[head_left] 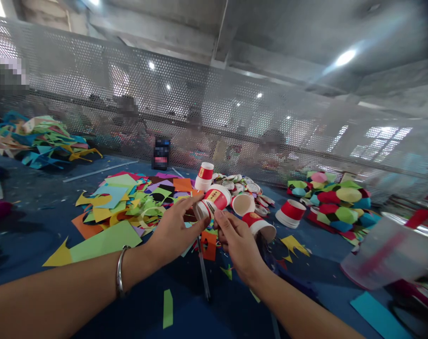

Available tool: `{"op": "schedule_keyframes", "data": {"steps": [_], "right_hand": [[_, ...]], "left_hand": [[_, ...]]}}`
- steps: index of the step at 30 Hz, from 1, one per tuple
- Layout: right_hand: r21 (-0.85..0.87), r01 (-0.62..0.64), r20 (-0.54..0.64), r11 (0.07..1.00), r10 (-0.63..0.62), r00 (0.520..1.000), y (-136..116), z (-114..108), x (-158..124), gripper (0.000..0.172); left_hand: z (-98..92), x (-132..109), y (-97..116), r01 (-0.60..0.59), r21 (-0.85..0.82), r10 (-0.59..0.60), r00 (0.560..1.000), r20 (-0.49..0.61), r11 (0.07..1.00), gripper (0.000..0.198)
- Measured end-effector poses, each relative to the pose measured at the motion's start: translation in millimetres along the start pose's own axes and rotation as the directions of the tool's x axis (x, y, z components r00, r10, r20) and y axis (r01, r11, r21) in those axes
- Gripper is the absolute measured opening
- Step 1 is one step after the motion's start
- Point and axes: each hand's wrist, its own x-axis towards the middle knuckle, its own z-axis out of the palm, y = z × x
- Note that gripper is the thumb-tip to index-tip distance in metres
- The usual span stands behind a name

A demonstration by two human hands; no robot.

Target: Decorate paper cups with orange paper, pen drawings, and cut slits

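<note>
My left hand [176, 228], with a silver bangle at its wrist, grips a red and white paper cup [217, 198] lying tilted between thumb and fingers. Closed in a pinch, my right hand [238, 242] holds a small pointed metal tool [211, 207] against the cup's side; most of the tool is hidden by the fingers. Just right of the hands, a red and white cup [259, 226] lies on its side, and another cup [243, 205] shows its opening. Behind them a cup stack [204, 176] stands upside down.
Coloured paper scraps [129, 202] are heaped at left centre. Round paper pieces [238, 184] lie behind the cups. A phone [160, 153] leans on the perforated screen [185, 108]. A translucent bucket-like container [387, 249] stands right, and a clear stick [203, 270] lies in front.
</note>
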Motion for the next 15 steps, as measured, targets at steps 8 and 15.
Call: {"op": "schedule_keyframes", "data": {"steps": [8, 15], "right_hand": [[-0.138, 0.161, 0.016, 0.977, -0.16, 0.987, -1.9, -7.2, 4.8, 0.034], [-0.293, 0.234, -0.022, 0.927, -0.251, 0.968, 3.0, -19.0, 18.2, 0.022]], "left_hand": [[0.2, 0.4, 1.8, 0.038, 0.01, -0.039, 0.998, 0.052, 0.999, 0.056], [-8.9, 6.3, -2.7, 0.091, 0.018, -0.091, 0.996, -0.01, 0.996, 0.054]]}}
